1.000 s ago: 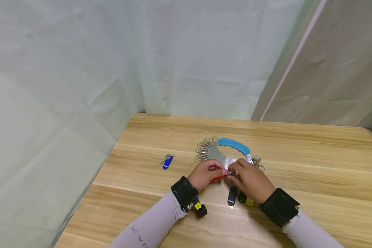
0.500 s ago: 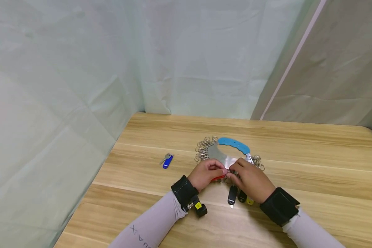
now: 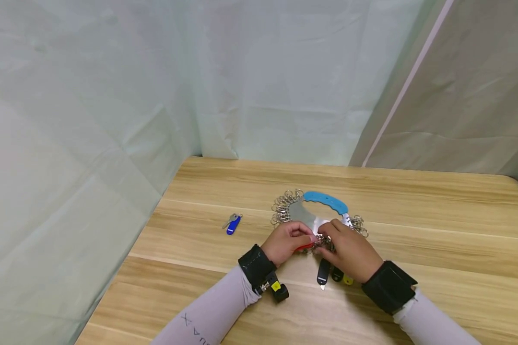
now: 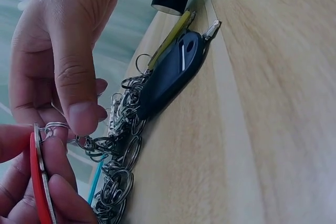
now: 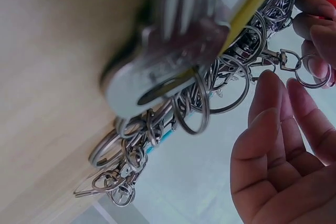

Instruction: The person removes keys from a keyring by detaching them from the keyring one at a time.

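My left hand [image 3: 285, 244] pinches a red key tag [image 4: 37, 177] with a flat key against it, thumb on one side and fingers on the other. At its fingertips is a split ring [image 5: 302, 81], linked to a swivel clasp [image 5: 270, 57] on a metal key-holder plate [image 3: 300, 213] with a blue handle [image 3: 325, 202]. My right hand [image 3: 355, 251] is close beside the clasp, thumb and fingertips apart with a gap between them. Black key tags [image 3: 323, 271] and a yellow key tag [image 3: 348, 280] hang at the plate's near edge, partly under the right hand.
A blue key tag [image 3: 234, 225] with a key lies on the wooden table [image 3: 198, 268] to the left. Many clasps and rings [image 3: 281, 207] line the plate's left side, with more at its right end [image 3: 359, 225]. Pale curtains [image 3: 276, 86] stand behind the table.
My right thumb and fingers, closer together at the clasp before, have moved apart, exposing more of the rings. My left hand keeps the red key tag in the same spot.
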A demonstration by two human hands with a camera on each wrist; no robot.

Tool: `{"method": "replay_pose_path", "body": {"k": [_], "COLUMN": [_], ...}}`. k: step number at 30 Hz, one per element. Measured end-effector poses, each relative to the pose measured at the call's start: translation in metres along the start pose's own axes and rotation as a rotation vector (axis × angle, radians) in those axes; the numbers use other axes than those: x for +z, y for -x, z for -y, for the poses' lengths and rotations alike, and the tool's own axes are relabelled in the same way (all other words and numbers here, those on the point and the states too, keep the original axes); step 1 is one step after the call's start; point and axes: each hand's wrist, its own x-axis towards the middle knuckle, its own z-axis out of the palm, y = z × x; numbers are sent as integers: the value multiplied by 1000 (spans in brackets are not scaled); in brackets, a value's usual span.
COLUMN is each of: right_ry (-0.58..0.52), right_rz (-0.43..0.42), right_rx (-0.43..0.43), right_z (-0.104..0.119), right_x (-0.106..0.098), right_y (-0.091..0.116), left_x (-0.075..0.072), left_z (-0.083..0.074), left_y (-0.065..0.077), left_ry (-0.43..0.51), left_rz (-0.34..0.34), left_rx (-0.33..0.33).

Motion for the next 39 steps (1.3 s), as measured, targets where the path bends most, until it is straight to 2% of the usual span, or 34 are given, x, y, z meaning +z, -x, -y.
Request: {"method": "replay_pose_path", "body": {"k": [7, 19, 33, 39], "right_ry": [-8, 3, 6, 10], "right_rz": [-5, 11, 8, 8], "right_rx": [-4, -13, -40, -59], "right_z": [0, 2, 2, 2], "right_x": [0, 1, 0, 1], "right_y": [0, 1, 1, 1], "left_x": [-4, -4, -5, -2], "left_z": [18, 23, 19, 1], "left_y": [-8, -7, -7, 1], "left_ry": [32, -2, -24, -49], "left_rz": [1, -30, -19, -22], "left_rx": [-13, -16, -11, -6]}}
